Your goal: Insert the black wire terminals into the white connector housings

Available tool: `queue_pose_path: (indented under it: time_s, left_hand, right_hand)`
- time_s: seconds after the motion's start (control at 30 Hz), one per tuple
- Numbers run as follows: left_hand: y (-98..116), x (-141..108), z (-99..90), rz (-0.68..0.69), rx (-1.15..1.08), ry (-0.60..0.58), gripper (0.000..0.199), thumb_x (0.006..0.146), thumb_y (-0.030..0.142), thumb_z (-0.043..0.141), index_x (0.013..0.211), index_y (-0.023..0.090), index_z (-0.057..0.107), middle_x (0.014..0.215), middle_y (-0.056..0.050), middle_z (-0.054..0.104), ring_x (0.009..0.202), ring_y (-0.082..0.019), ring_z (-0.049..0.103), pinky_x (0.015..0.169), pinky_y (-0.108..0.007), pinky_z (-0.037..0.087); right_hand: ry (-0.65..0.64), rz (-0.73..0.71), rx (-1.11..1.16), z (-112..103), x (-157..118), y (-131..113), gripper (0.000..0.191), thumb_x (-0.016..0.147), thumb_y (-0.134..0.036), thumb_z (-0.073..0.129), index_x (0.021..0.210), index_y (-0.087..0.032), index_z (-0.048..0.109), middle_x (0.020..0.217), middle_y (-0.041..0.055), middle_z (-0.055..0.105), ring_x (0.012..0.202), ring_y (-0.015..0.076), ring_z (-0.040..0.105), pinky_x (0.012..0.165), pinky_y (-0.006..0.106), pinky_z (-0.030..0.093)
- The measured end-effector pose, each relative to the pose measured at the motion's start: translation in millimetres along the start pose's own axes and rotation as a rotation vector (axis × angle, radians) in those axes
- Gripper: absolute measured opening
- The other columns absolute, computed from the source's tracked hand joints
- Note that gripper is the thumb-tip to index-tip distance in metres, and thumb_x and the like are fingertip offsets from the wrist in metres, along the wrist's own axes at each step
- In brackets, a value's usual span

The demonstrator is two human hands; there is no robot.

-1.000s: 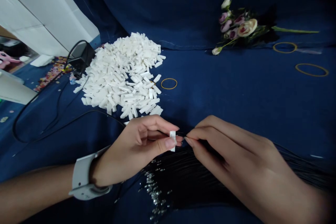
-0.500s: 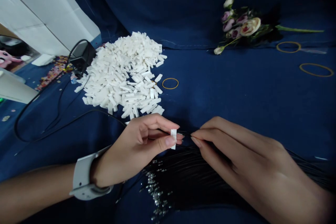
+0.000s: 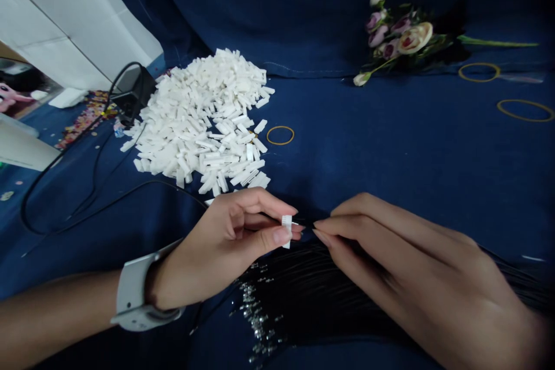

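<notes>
My left hand (image 3: 229, 248), with a grey strap watch (image 3: 134, 300) on its wrist, pinches a small white plastic connector housing (image 3: 287, 231) between thumb and fingers. My right hand (image 3: 390, 254) sits just to the right of it, its fingertips pinched on a thin black wire (image 3: 306, 226). A few centimetres separate the two hands. Below them, a bundle of black wires (image 3: 321, 295) lies on the blue cloth, its ends tipped with small silver terminals (image 3: 255, 315). Part of the bundle is hidden under my right hand.
A large heap of white connector housings (image 3: 199, 127) lies ahead on the blue cloth (image 3: 368, 139). Yellow rubber bands (image 3: 280, 135) and artificial flowers (image 3: 401, 37) lie beyond. A black adapter (image 3: 134, 92) and its cable (image 3: 108, 202) are at left, by a white panel (image 3: 73, 23).
My right fingertips have moved slightly rightward, away from the housing. The whole scene has shifted a little in view. My left hand still holds the housing.
</notes>
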State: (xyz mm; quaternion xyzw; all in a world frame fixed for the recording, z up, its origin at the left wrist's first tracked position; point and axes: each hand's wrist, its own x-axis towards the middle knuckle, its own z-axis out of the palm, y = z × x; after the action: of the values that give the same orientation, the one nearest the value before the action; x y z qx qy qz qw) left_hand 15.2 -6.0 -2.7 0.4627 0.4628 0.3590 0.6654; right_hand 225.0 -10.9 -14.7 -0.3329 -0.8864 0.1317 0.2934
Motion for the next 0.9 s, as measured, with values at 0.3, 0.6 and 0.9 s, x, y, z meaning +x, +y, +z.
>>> queue_pose_path:
  time_s: [0.3,0.6,0.9]
  left_hand:
    - [-1,-2,0.9,0.011,0.026,-0.02,0.016,0.077,0.006,0.076,0.086,0.018,0.072,0.079,0.003,0.08,0.083,-0.011,0.077,0.076,-0.014,0.057]
    - [3,1,0.8,0.038,0.049,-0.002,0.01,0.084,0.015,0.074,0.092,0.019,0.073,0.085,0.002,0.078,0.085,-0.009,0.075,0.076,-0.011,0.056]
    - [2,2,-2.9,0.03,0.007,-0.011,0.009,0.085,0.014,0.072,0.09,0.021,0.071,0.084,0.002,0.077,0.091,-0.014,0.075,0.08,-0.018,0.057]
  right_hand:
    - [0.013,-0.035,-0.032,5,1,-1,0.019,0.098,-0.009,0.044,0.092,-0.015,0.061,0.082,0.003,0.058,0.07,0.013,0.055,0.061,0.027,0.047]
    - [0.005,-0.056,-0.16,-4,-1,-20,0.019,0.094,-0.012,0.045,0.095,-0.019,0.063,0.092,0.0072,0.062,0.08,0.0203,0.054,0.068,0.035,0.045]
    - [-0.04,-0.129,-0.013,15,-12,-21,0.034,0.092,-0.006,0.033,0.077,-0.02,0.061,0.071,0.0032,0.055,0.065,0.0187,0.047,0.061,0.034,0.04]
